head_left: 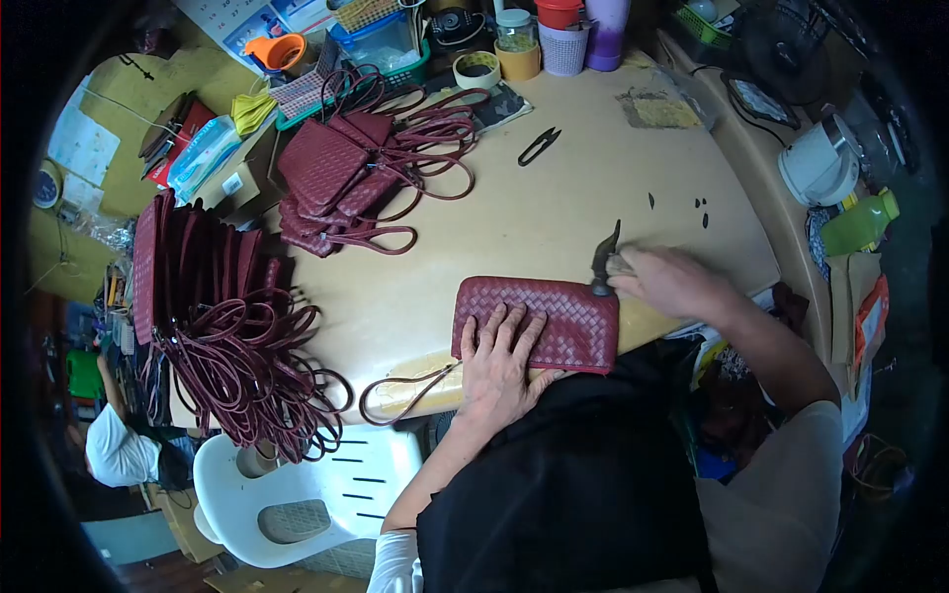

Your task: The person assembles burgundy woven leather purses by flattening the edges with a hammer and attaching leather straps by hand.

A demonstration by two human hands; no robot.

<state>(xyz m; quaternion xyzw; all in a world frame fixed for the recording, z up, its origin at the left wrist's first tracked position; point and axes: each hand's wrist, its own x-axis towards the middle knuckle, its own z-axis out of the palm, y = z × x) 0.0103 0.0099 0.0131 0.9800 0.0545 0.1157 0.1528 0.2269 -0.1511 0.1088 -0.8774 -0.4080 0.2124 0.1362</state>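
A burgundy woven wallet (578, 321) lies flat at the table's front edge, its wrist strap (395, 405) looping out to the left. My left hand (499, 366) rests on its left half with fingers spread, pressing it down. My right hand (657, 282), slightly blurred, is closed around a hammer (603, 267). The hammer's dark head meets the wallet's upper right corner, and its thin curved end points away from me. Most of the handle is hidden by my fingers.
Behind lies a pile of burgundy wallets (326, 163); to the left stands a row of more wallets (198, 257) with straps hanging over the edge. Thread snips (539, 146) lie toward the back. A white chair (376, 465) is at front left. A person (124, 445) is at far left.
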